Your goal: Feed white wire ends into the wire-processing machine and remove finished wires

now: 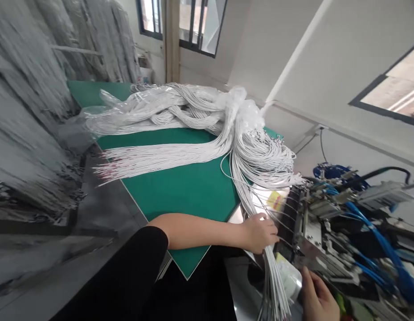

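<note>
The left hand [260,232] is closed round a strand of white wires [242,147] just in front of the machine [330,232], with its fingers curled over the strand and its forearm lying across the green mat [190,187] left of the machine. The wires run from a large heap on the mat, well behind the machine and partly in a plastic bag [126,111], down past the machine's front face and on below the hand. The right hand [318,298] sits below the machine, just beside the wires' lower run; its grip cannot be told, being cut off by the frame edge
</note>
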A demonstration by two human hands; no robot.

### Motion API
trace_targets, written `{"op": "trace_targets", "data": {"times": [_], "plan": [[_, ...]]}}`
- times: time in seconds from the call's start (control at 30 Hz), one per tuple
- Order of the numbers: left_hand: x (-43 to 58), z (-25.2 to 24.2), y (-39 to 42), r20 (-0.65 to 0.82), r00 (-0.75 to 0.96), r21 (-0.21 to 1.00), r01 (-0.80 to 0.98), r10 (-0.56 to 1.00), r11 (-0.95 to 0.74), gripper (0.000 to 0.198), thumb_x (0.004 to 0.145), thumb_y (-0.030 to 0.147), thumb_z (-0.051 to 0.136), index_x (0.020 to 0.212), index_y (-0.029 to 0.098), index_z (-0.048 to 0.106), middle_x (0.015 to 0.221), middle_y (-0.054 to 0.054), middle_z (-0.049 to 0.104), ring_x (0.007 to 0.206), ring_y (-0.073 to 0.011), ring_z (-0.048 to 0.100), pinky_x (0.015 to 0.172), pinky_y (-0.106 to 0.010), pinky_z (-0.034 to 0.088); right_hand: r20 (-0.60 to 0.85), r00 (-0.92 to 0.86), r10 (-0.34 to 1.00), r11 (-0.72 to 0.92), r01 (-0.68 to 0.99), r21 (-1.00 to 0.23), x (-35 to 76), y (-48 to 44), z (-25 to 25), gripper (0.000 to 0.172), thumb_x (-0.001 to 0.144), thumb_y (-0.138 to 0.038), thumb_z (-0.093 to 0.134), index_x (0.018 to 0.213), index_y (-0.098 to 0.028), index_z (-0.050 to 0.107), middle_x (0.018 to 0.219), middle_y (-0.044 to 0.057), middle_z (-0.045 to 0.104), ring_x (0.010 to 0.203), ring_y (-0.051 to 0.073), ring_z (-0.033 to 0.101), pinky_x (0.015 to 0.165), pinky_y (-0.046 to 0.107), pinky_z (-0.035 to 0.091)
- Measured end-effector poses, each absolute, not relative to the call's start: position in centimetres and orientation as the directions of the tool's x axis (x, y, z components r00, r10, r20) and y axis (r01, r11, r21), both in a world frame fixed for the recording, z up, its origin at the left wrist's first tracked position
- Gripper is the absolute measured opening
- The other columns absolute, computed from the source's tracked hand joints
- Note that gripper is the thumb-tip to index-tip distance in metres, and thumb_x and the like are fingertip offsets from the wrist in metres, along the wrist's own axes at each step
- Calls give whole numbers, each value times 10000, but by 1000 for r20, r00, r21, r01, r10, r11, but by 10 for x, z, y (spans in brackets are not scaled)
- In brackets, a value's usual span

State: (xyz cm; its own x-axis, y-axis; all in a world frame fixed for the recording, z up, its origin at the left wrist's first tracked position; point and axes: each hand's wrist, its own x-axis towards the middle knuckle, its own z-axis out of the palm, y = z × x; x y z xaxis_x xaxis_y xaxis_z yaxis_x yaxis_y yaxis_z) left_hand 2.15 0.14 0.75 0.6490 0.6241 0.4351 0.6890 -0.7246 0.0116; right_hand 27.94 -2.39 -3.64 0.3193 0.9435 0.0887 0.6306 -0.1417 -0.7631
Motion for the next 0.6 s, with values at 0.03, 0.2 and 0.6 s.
{"op": "trace_targets", "data": {"times": [0.03, 0.2, 0.6], "plan": [[22, 7, 1, 437, 633, 27, 701, 639, -712, 327, 761, 179, 584, 1073, 113, 654, 1139, -121, 623, 1039, -243, 515, 927, -429, 347, 86, 329, 940, -150, 628, -763, 278, -26, -35, 466, 692, -600, 624, 806, -157, 713, 789, 86, 734, 776, 282, 644, 626, 296, 462], [21, 5, 2, 449, 615, 57, 704, 648, -708, 386, 728, 196, 600, 1099, 96, 639, 1262, -136, 575, 1142, -269, 472, 946, -419, 339, 80, 402, 912, -248, 696, -673, 282, -29, -33, 500, 672, -615, 579, 806, -155, 723, 752, 101, 730, 766, 293, 650, 657, 325, 465], [22, 4, 5, 456, 638, 15, 691, 620, -722, 238, 742, 222, 618, 946, 126, 694, 1244, -129, 589, 1120, -264, 495, 919, -416, 364, 326, 333, 885, -263, 934, -242, 362, -13, -92, 558, 825, -462, 383, 1158, -115, 667, 922, 244, 678, 969, 441, 616, 753, 526, 441]]}}
